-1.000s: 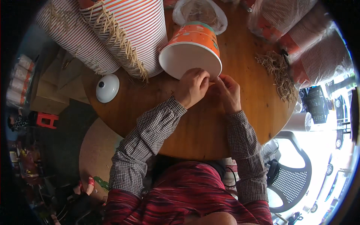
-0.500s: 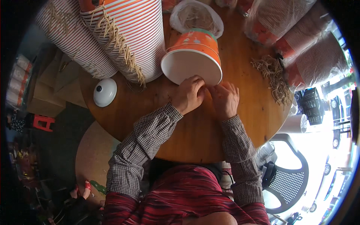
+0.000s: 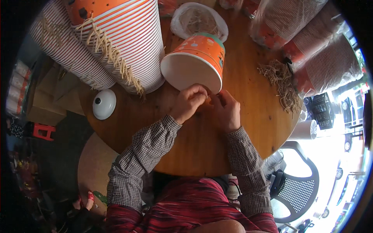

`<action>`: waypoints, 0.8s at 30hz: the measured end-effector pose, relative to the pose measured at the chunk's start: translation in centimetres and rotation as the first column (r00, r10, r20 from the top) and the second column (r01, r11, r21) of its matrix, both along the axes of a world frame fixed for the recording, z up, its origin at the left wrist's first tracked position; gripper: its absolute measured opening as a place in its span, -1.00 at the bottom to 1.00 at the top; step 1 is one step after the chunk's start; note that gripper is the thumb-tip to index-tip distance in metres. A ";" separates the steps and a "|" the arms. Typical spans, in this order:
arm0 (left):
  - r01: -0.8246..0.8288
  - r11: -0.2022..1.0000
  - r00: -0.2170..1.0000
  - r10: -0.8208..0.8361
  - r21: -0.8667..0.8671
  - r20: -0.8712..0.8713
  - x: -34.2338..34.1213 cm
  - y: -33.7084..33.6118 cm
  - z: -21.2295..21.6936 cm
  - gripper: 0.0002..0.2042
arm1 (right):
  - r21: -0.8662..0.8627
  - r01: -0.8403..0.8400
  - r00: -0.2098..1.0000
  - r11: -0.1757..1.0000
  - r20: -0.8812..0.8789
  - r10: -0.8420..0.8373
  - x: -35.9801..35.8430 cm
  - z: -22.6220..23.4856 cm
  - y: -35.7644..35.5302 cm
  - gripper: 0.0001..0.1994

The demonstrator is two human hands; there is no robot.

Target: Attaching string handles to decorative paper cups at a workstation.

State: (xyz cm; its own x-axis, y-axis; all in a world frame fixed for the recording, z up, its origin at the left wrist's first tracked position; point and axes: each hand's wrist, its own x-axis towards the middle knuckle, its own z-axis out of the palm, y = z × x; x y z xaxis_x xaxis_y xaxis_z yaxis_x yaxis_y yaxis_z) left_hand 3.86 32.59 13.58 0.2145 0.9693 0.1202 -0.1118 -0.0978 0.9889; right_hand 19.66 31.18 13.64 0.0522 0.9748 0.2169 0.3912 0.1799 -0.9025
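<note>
An orange paper bucket [image 3: 211, 54] with a white rim and a green band lies tilted on the round wooden table, its white wide end facing me. Just below that rim my left hand [image 3: 189, 103] is closed, thumb and fingers pinched together. My right hand [image 3: 228, 110] is closed beside it, fingertips near the rim's lower right edge. Whatever lies between the fingers is too small and hidden to make out. Tall stacks of nested paper buckets [image 3: 130, 39] lean at the left, with a braid of straw-coloured strands [image 3: 112, 58] hanging along one.
A white lid with a black knob [image 3: 104, 105] lies at the table's left edge. Behind the bucket is a plastic-lined bowl of strands [image 3: 200, 21]. A bundle of loose strands [image 3: 281, 81] and plastic-wrapped bucket stacks [image 3: 326, 62] are at the right. A mesh-backed chair [image 3: 297, 190] stands lower right.
The bucket has shifted slightly left in view, along with the stacks and lid. Both hands sit a little lower, and the right hand's fingers have curled in more.
</note>
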 end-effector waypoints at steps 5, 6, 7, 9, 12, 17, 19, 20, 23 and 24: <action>0.065 0.913 0.945 0.073 0.403 -0.320 -0.1 -0.4 0.8 -0.97 | 0.162 -0.129 0.929 0.978 0.364 0.062 1.0 0.5 0.0 -0.87; 0.063 0.914 0.945 0.075 0.402 -0.319 -0.1 -0.3 0.9 -0.97 | 0.313 -0.244 0.851 0.918 0.523 0.048 1.3 0.7 0.0 -0.87; 0.089 0.913 0.923 0.076 0.399 -0.378 -0.2 -0.2 0.9 -0.95 | 0.311 -0.246 0.850 0.918 0.524 0.051 1.3 0.7 0.1 -0.87; 0.108 0.915 0.896 0.080 0.390 -0.437 -0.4 -0.1 0.4 -0.93 | 0.354 -0.072 0.918 0.932 0.389 -0.077 0.9 1.0 -0.1 -0.84; 0.116 0.856 0.920 0.099 0.504 -0.379 -0.2 0.4 -0.8 -0.92 | 0.526 0.048 0.982 0.849 0.131 -0.137 0.7 2.4 -0.3 -0.81; 0.048 0.904 0.933 0.111 0.426 -0.341 0.7 0.0 -1.3 -0.95 | 0.696 -0.108 0.963 0.710 0.250 -0.098 0.8 3.4 -2.3 -0.76; 0.109 0.873 0.928 0.082 0.475 -0.363 0.3 0.5 -2.2 -0.93 | 0.773 -0.287 0.937 0.566 0.350 -0.003 -0.2 3.1 -2.4 -0.77; 0.176 0.834 0.922 0.046 0.522 -0.385 0.3 0.7 -2.0 -0.92 | 0.756 -0.362 0.918 0.545 0.389 0.070 -0.7 3.6 -2.7 -0.80; 0.184 0.954 0.973 -0.144 0.235 -0.181 0.2 0.6 -1.3 -0.91 | 0.521 -0.585 0.801 0.622 0.494 0.339 -1.3 1.9 -2.4 -0.79; 0.183 0.955 0.973 -0.142 0.234 -0.180 0.1 0.6 -1.6 -0.91 | 0.522 -0.507 0.857 0.686 0.395 0.332 -1.1 1.7 -2.4 -0.80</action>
